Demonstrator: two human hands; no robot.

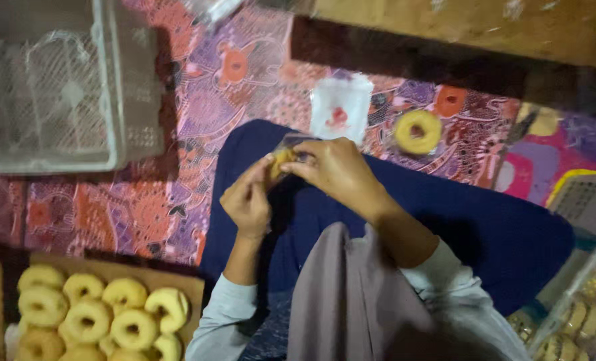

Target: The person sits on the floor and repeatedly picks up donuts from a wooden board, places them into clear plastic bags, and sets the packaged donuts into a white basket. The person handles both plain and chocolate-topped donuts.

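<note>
My left hand (246, 199) and my right hand (336, 168) meet above my lap, both pinching a small clear plastic bag (288, 144) with a yellow ring-shaped doughnut (279, 161) partly inside it. The doughnut is mostly hidden by my fingers. I sit on a patterned mat with dark blue cloth over my legs. One bagged doughnut (418, 132) lies on the mat just beyond my right knee. A flat empty plastic bag (340, 109) lies beside it.
A board (184, 284) at lower left carries several plain ring doughnuts (87, 314). A grey plastic crate (121, 87) stands at upper left. Packed doughnuts in a clear container (579, 321) sit at lower right. A wooden edge (458, 27) runs along the top.
</note>
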